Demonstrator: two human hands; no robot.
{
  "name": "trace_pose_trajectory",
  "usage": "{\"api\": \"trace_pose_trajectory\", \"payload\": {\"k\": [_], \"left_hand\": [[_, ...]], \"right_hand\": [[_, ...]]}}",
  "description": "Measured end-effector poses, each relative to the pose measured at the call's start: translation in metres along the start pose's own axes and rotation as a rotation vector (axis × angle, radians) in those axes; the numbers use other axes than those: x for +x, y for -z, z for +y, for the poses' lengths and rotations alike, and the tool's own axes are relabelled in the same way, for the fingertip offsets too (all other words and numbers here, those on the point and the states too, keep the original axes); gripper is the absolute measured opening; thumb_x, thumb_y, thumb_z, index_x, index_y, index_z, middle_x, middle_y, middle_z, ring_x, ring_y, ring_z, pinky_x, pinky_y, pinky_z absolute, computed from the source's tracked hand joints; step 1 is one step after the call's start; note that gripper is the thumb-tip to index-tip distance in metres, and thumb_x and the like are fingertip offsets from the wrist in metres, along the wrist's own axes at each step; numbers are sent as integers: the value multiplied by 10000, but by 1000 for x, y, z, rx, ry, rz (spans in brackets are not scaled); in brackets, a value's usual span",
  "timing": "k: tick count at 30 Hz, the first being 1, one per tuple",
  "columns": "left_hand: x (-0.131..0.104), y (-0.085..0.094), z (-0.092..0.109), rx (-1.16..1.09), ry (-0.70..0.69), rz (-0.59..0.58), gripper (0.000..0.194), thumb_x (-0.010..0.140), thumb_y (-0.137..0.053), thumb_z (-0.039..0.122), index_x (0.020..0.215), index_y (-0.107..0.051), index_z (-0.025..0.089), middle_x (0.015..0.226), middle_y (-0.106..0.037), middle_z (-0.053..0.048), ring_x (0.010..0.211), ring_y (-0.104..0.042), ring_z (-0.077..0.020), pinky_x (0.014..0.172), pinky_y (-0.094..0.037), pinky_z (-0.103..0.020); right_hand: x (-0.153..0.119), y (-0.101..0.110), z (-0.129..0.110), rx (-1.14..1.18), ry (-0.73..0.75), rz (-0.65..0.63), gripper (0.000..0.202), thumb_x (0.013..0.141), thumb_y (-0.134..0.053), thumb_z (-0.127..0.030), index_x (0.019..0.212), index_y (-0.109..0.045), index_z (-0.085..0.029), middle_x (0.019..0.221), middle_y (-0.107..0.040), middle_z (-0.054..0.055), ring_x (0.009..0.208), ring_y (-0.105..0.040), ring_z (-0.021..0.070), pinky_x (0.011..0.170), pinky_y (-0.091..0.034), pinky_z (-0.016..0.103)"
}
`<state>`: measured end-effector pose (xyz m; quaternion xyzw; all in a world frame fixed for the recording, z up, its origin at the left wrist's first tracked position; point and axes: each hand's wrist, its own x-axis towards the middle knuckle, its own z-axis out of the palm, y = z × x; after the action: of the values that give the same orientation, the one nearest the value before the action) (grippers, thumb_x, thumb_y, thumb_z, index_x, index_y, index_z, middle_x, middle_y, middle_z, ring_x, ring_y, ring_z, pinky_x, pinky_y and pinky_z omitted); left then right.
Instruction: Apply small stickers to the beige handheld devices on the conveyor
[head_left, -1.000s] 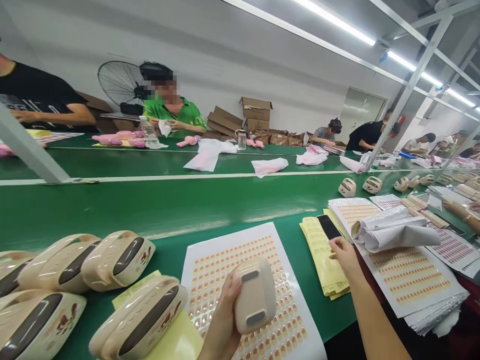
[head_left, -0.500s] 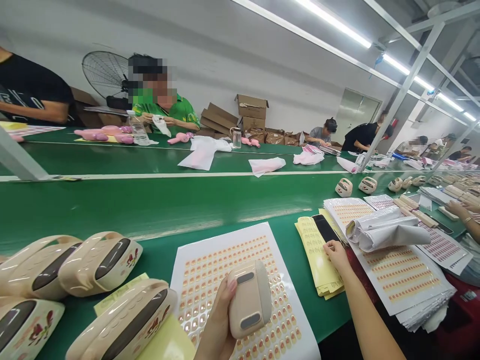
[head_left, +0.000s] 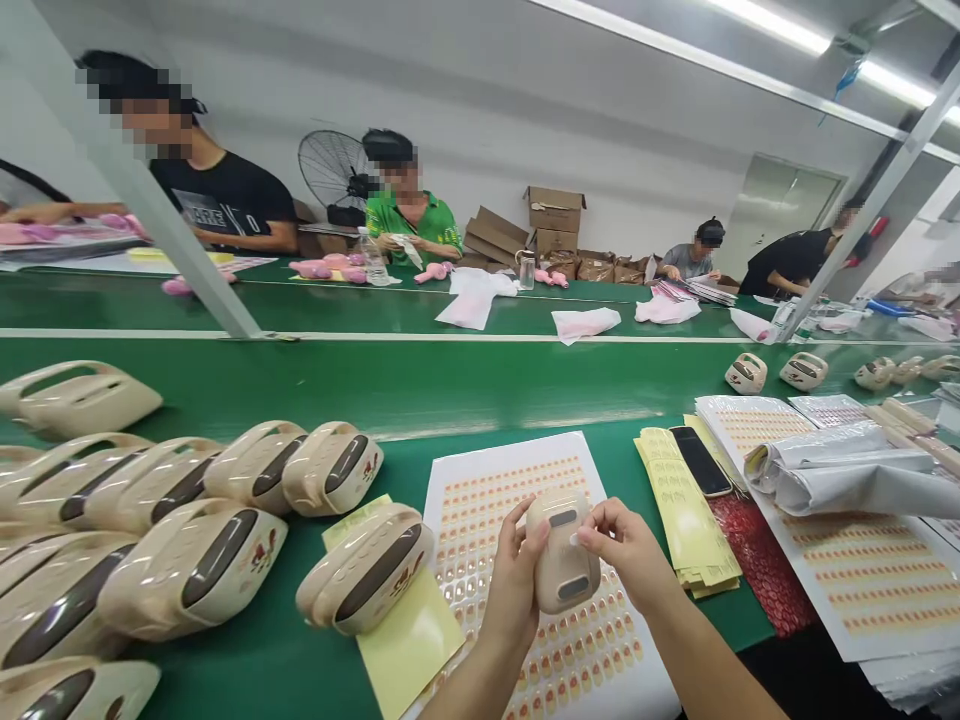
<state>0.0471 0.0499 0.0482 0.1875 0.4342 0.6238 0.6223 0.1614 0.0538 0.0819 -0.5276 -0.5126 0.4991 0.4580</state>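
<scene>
My left hand point(head_left: 519, 560) is closed around a small beige plastic casing point(head_left: 562, 570), with two dark grey oval pads on the side facing up. At its right edge, my right hand point(head_left: 626, 548) pinches thumb and forefinger together. A pale speck shows at the thumb tip; I cannot tell whether it is a nail or a small label. Beneath both hands lies a white sheet of glossy orange-and-red stickers point(head_left: 517, 480). To the left, a beige handled unit with a dark window point(head_left: 367, 570) rests on yellow backing paper point(head_left: 412, 640).
Several similar beige units point(head_left: 199, 570) crowd the left side. Yellow label sheets point(head_left: 679, 510) and a black phone point(head_left: 701, 460) lie at right, beside stacked sticker sheets point(head_left: 870, 570) and a rolled plastic wrap point(head_left: 840, 475). A metal post point(head_left: 172, 220) rises front left. Co-workers sit across the green belt point(head_left: 450, 385).
My right hand has left the yellow label sheets and come to the casing's right edge. The view has swung left, showing more beige units. My left hand still holds the casing.
</scene>
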Motion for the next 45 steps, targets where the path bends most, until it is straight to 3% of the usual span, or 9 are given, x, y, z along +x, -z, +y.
{"api": "trace_pose_trajectory", "payload": {"k": [22, 32, 35, 38, 40, 43, 45], "left_hand": [[0, 3, 0, -16, -13, 42, 558, 544, -724, 489, 1005, -530, 242, 745, -577, 14, 725, -597, -205, 653, -465, -312], [-1, 4, 3, -27, 5, 32, 573, 556, -725, 477, 1032, -512, 240, 771, -577, 5, 764, -612, -226, 669, -487, -333], [-3, 5, 1, -24, 19, -9, 530, 622, -697, 459, 1059, -487, 246, 853, -580, -17, 827, -612, -230, 696, -488, -329], [-5, 4, -8, 11, 36, 0, 629, 559, -758, 399, 1098, -467, 257, 964, -593, -52, 887, -607, -248, 698, -491, -321], [-5, 6, -15, 8, 55, -36, 712, 483, -804, 342, 1106, -473, 245, 967, -625, -73, 899, -610, -268, 695, -493, -323], [-3, 12, -20, -73, 87, -121, 681, 475, -802, 329, 1081, -512, 216, 883, -673, -71, 871, -625, -275, 703, -493, -333], [-1, 17, -18, -152, 126, -145, 664, 483, -792, 318, 1084, -533, 205, 852, -689, -68, 872, -629, -290, 732, -492, -362]], "right_hand": [[-2, -6, 8, -89, 89, 87, 214, 629, -633, -394, 561, -566, -202, 671, -437, -5, 611, -406, 143, 598, -379, 292], [-5, -11, 17, -236, 224, 141, 135, 712, -562, -288, 608, -527, -209, 712, -411, -3, 582, -401, 128, 564, -405, 279], [-8, -16, 16, -335, 293, 164, 116, 731, -532, -252, 631, -487, -214, 742, -403, 9, 576, -410, 133, 528, -398, 278], [-8, -20, 16, -380, 377, 210, 101, 748, -500, -241, 655, -467, -218, 787, -413, 34, 615, -436, 152, 559, -406, 301], [-5, -17, 16, -324, 362, 165, 126, 733, -522, -266, 634, -463, -215, 783, -426, 40, 638, -447, 162, 589, -408, 315], [2, -8, 18, -34, 201, -54, 224, 721, -561, -377, 608, -467, -208, 696, -448, 18, 608, -453, 153, 582, -413, 303], [4, -5, 23, 163, 105, -35, 278, 734, -549, -471, 668, -511, -204, 717, -498, 25, 654, -493, 163, 623, -435, 306]]}}
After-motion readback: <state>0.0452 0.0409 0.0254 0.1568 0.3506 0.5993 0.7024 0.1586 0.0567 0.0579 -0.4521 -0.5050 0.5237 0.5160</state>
